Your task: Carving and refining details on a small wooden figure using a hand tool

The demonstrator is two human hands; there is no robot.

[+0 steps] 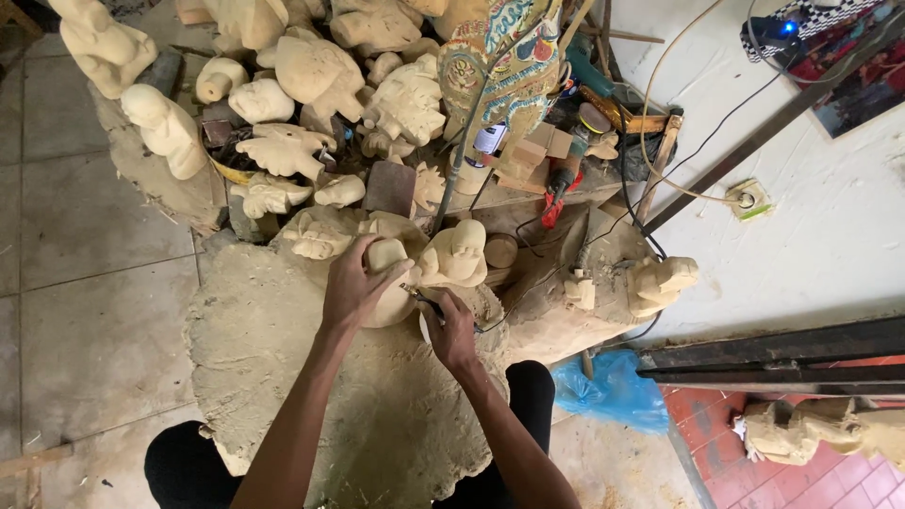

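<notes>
Left hand (351, 287) clamps the pale wooden figure (391, 283); right hand (451, 330) pinches a small carving tool (421, 299). I'd go with shallow, braced cuts.

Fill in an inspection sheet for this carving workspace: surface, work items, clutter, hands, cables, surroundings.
Surface: sawdust-caked mat over a tiled floor.
Work items: pale rounded wooden carving; thin carving tool with its tip at the carving.
Clutter: heap of unfinished wooden figurines, a painted carved mask, a red-handled power tool, a blue plastic bag.
Hands: left hand grips the top of the carving; right hand holds the tool.
Cables: black cords trail across the wall side to a wall socket.
Surroundings: white wall, dark metal bars, red tiles.
</notes>
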